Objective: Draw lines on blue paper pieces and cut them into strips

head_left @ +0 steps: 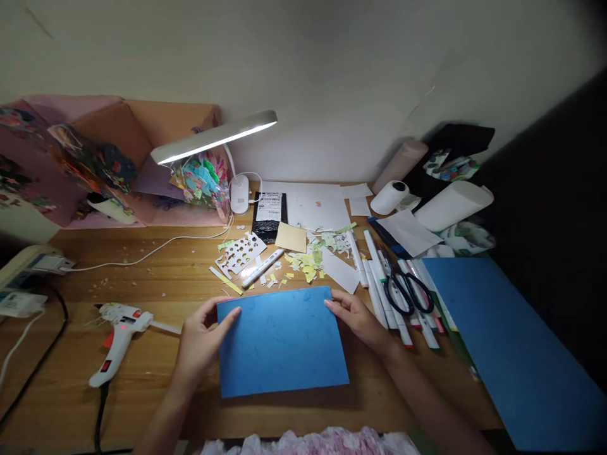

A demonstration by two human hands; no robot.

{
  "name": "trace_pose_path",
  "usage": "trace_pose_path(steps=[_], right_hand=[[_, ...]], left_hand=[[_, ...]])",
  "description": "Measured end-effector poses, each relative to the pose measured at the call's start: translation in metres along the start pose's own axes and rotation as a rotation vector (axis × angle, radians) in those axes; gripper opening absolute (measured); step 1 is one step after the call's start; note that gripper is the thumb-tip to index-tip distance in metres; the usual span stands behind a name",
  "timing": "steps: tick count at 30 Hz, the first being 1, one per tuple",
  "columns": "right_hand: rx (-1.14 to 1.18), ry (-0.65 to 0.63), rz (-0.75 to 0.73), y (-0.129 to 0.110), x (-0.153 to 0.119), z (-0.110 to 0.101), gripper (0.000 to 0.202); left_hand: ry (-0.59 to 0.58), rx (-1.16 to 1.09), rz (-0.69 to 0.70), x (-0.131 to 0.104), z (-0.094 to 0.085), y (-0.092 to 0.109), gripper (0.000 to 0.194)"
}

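A rectangular blue sheet (282,344) is held up over the front middle of the wooden table, its face turned to me. My left hand (203,335) grips its upper left corner, thumb on the front and fingers behind. At the upper right corner my right hand (358,319) pinches the edge the same way. Faint dark marks show on the sheet. Just behind it lie yellow and green paper scraps (308,262), a white punched sheet (241,254) and a white marker (262,268).
A glue gun (121,335) with a black cord lies at the left. Black-handled scissors (408,294) rest on markers at the right, beside a larger blue sheet (512,354). A lit lamp (215,137) stands behind, near a pink box (175,114).
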State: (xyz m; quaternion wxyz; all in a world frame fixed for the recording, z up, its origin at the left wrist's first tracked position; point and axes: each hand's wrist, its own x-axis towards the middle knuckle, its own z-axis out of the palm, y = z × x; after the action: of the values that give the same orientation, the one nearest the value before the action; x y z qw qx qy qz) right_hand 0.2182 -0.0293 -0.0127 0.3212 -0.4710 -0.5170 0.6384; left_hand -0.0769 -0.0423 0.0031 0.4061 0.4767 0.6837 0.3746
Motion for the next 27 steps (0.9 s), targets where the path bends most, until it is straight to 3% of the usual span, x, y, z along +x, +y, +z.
trace_pose_path(steps=[5, 8, 14, 21, 27], right_hand=[[-0.051, -0.053, -0.016, 0.003, -0.002, 0.001, 0.033], [-0.061, -0.082, -0.037, -0.001, -0.005, 0.002, 0.038], [-0.160, -0.061, -0.087, -0.010, -0.008, 0.004, 0.035], [-0.066, 0.152, -0.059, -0.009, -0.014, 0.001, 0.029], [-0.016, 0.270, -0.024, -0.011, -0.018, -0.010, 0.026]], left_hand=[[-0.004, 0.283, 0.237, -0.001, 0.008, 0.007, 0.027], [-0.072, 0.280, 0.292, -0.003, 0.015, 0.014, 0.017], [-0.091, 0.236, 0.237, -0.002, 0.026, 0.014, 0.019], [-0.185, 0.122, 0.085, -0.004, 0.024, 0.016, 0.025], [-0.245, 0.046, 0.033, -0.007, 0.019, 0.016, 0.026]])
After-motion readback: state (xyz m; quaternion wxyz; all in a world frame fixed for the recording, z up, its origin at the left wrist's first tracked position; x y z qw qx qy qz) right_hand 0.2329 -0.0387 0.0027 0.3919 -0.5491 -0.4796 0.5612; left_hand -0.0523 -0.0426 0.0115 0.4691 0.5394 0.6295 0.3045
